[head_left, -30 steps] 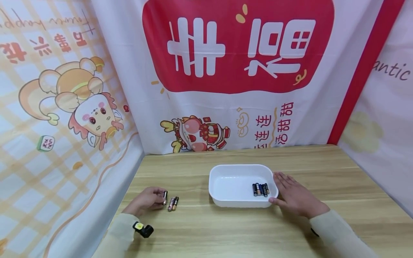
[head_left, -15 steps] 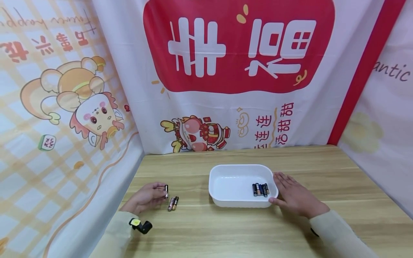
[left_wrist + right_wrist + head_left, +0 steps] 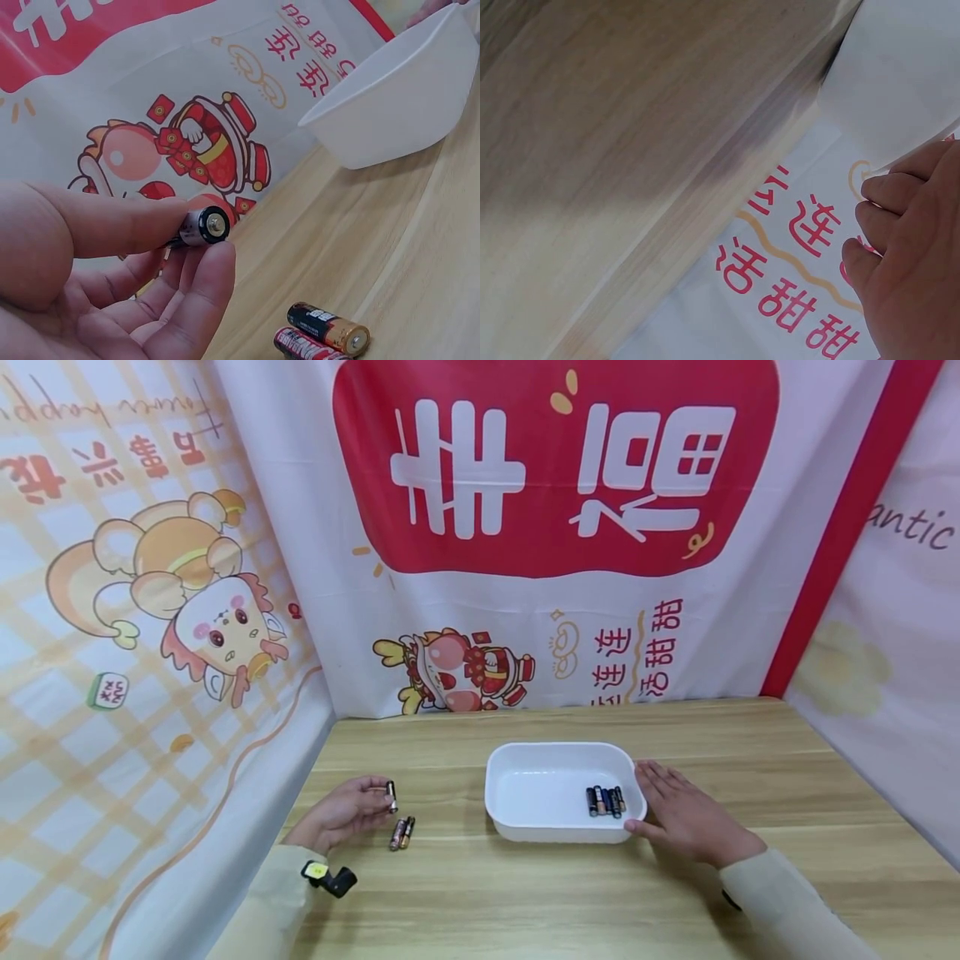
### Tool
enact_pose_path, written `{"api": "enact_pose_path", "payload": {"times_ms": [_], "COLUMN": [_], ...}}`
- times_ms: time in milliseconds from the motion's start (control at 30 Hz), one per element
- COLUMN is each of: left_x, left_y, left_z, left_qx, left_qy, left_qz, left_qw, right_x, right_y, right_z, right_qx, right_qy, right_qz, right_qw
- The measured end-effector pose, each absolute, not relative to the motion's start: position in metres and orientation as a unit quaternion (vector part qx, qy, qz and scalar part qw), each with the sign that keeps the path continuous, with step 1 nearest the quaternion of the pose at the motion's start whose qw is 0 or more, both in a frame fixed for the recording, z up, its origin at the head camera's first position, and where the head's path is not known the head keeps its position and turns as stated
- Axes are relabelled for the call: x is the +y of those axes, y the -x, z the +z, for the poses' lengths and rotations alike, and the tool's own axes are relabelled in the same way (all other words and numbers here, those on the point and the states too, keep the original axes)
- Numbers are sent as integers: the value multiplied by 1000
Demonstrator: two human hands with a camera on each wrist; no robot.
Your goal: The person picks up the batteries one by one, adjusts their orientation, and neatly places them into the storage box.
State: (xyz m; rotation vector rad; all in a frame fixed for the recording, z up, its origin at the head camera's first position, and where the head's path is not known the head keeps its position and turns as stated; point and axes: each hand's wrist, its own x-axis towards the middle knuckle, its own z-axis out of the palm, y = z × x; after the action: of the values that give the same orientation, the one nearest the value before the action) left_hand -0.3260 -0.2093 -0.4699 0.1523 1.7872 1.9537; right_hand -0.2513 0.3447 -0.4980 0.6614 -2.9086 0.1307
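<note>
Between the thumb and fingers of my left hand (image 3: pixel 347 812) is a small battery (image 3: pixel 204 226), pinched above the table with its metal tip showing in the left wrist view. Just below the hand, two batteries lie side by side on the table: a black and copper battery (image 3: pixel 330 328) and a red and black battery (image 3: pixel 304 346). My right hand (image 3: pixel 686 814) rests against the right end of a white plastic basin (image 3: pixel 517 832), fingers extended along its outer wall and thumb at the near corner. Several batteries (image 3: pixel 606 802) lie in a row inside the basin's right side.
The wood-grain table (image 3: pixel 480 902) carries the basin near its middle. Printed cloth hangs behind it, a back cloth (image 3: pixel 555 635) with red lettering, and a checked cloth (image 3: pixel 150 710) stands along the left edge. A small black camera (image 3: pixel 341 882) sits on my left wrist.
My left hand has lifted the pinched battery off the table, up and slightly to the right, away from the other two. The right hand and basin have stayed in place.
</note>
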Motion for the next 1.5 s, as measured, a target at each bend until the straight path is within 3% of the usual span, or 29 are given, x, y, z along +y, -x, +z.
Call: {"api": "enact_pose_path", "payload": {"times_ms": [1500], "left_x": [-160], "left_y": [340], "left_z": [-454], "left_qx": [623], "left_qy": [-86], "left_qz": [731], "left_qw": [265], "right_x": [342], "right_y": [250], "right_z": [-495], "right_qx": [-972], "right_qy": [-216], "right_qz": [56], "right_qw": [76]}}
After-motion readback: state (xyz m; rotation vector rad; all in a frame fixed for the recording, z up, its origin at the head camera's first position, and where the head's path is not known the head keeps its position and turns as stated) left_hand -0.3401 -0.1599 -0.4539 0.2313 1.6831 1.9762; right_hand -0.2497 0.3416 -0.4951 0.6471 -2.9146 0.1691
